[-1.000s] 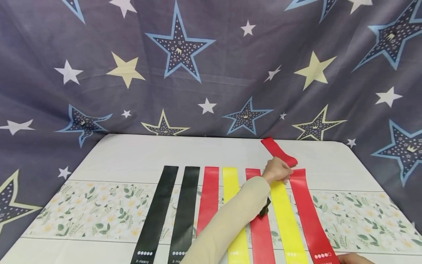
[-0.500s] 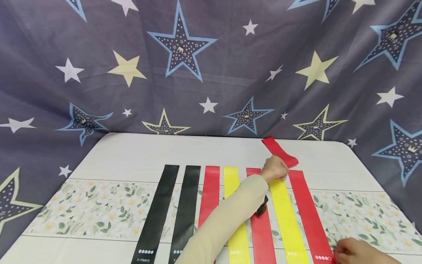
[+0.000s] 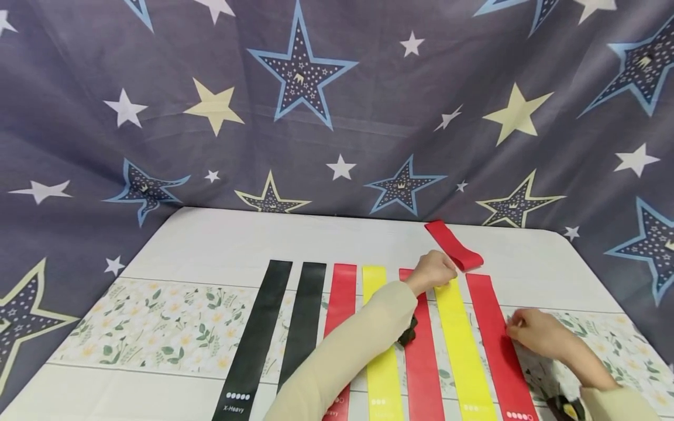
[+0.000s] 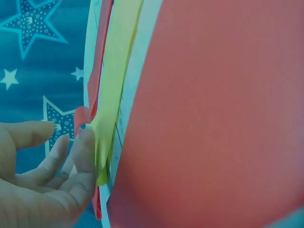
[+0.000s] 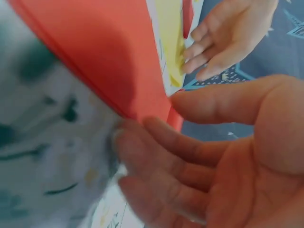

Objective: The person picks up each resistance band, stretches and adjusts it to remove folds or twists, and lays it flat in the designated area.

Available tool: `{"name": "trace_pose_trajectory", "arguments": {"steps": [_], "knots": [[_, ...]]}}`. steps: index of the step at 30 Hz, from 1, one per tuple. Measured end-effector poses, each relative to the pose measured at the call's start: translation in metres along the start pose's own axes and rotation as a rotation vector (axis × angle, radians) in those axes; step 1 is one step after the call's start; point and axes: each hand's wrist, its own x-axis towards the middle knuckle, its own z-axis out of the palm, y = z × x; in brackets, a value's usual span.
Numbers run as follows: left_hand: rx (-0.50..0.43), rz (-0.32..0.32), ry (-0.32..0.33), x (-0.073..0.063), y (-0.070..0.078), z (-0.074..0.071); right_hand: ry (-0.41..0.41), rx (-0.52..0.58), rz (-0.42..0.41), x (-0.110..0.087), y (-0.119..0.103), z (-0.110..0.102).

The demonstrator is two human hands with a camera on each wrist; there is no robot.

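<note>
Flat resistance bands lie side by side: two black bands (image 3: 258, 333), then red bands (image 3: 423, 362) and yellow bands (image 3: 466, 351). My left hand (image 3: 434, 270) is at the far end of the right-hand yellow band. In the left wrist view, its fingertips (image 4: 85, 142) touch that end, the thumb standing apart. My right hand (image 3: 539, 332) hovers by the right edge of the rightmost red band (image 3: 497, 345). In the right wrist view, its fingers (image 5: 161, 137) are loosely bent with a gap to the thumb, holding nothing. One short red band (image 3: 454, 245) lies beyond the row.
The white table (image 3: 231, 234) has a floral strip (image 3: 174, 327) across it. A dark star-patterned cloth (image 3: 337, 105) hangs behind the table's far edge. My left sleeve (image 3: 342, 351) covers parts of the middle bands.
My right hand has risen from the near end of the rightmost red band along its right side. My left hand has shifted slightly left, away from that band's far end.
</note>
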Motion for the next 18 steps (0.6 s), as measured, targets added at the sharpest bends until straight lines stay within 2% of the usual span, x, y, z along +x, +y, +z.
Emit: {"name": "trace_pose_trajectory", "arguments": {"steps": [5,10,13,18], "knots": [[-0.006,-0.002,-0.007,-0.003,-0.005,-0.006,0.101,0.003,-0.046,0.031,-0.008,-0.017],[-0.045,-0.006,-0.031,-0.006,-0.01,-0.008,0.19,0.045,-0.045,0.06,-0.009,-0.028],[-0.056,-0.005,-0.036,-0.008,-0.012,-0.01,0.206,0.099,-0.012,0.076,-0.011,-0.031],[-0.073,-0.002,-0.033,-0.011,-0.014,-0.016,0.161,0.234,0.036,0.099,-0.015,-0.035]]}}
